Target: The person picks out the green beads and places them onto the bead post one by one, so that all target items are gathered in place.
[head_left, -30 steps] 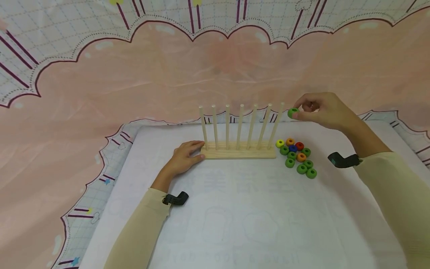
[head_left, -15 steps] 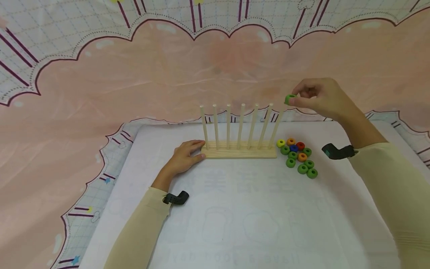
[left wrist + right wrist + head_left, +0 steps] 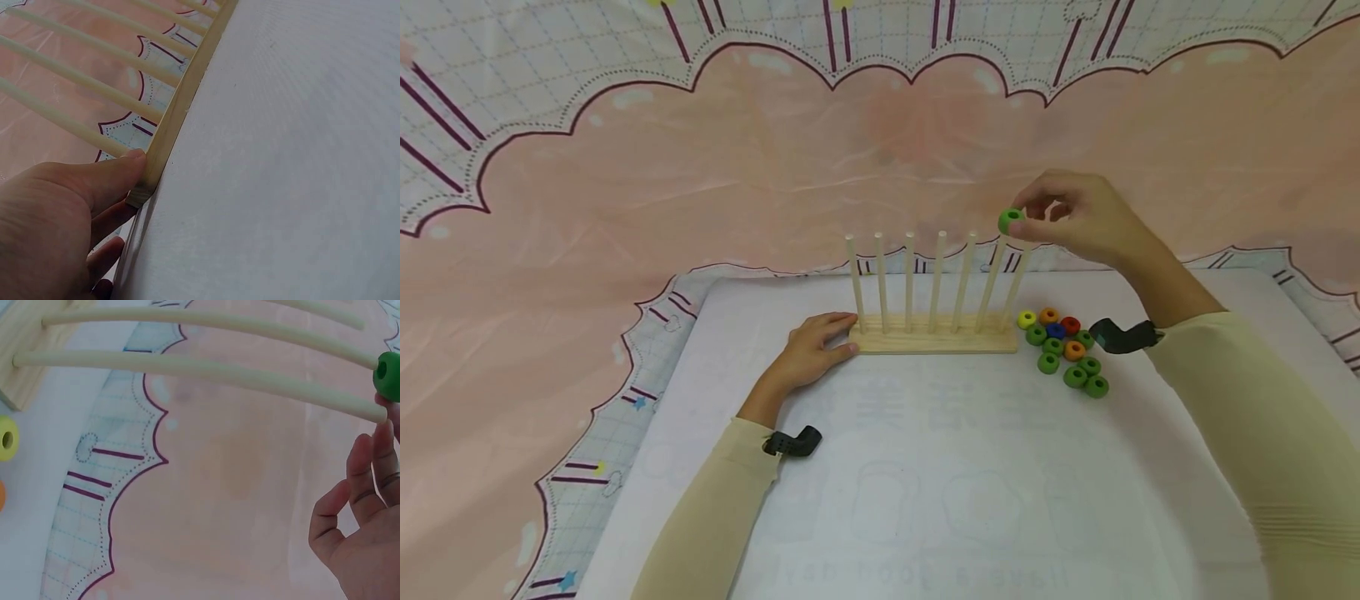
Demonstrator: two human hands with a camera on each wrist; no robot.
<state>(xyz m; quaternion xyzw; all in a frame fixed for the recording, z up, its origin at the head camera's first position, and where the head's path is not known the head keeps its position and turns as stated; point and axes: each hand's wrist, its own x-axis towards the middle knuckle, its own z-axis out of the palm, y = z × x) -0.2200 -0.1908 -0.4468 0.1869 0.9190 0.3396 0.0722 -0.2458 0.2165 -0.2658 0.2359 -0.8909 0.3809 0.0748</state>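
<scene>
A wooden peg rack (image 3: 934, 340) with a row of upright pegs stands on the white surface. At its left end my left hand (image 3: 811, 350) holds the base between thumb and fingers; in the left wrist view the thumb (image 3: 128, 164) lies against the end of the base. My right hand (image 3: 1075, 212) pinches a green bead (image 3: 1011, 221) by its side, high above the rack. That bead is right at the top of the second peg from the right, its hole facing up. The right wrist view has the green bead (image 3: 389, 376) at this peg's tip.
Right of the rack lies a loose group of beads: several green beads (image 3: 1048, 362), a yellow bead (image 3: 1026, 319), a red bead (image 3: 1070, 325), a blue bead (image 3: 1055, 331) and two orange ones. A patterned pink cloth (image 3: 737, 167) surrounds the white sheet (image 3: 925, 483).
My right hand has risen and then moved left with the green bead, from beside the rightmost peg to the top of the second from the right. The left hand keeps its place.
</scene>
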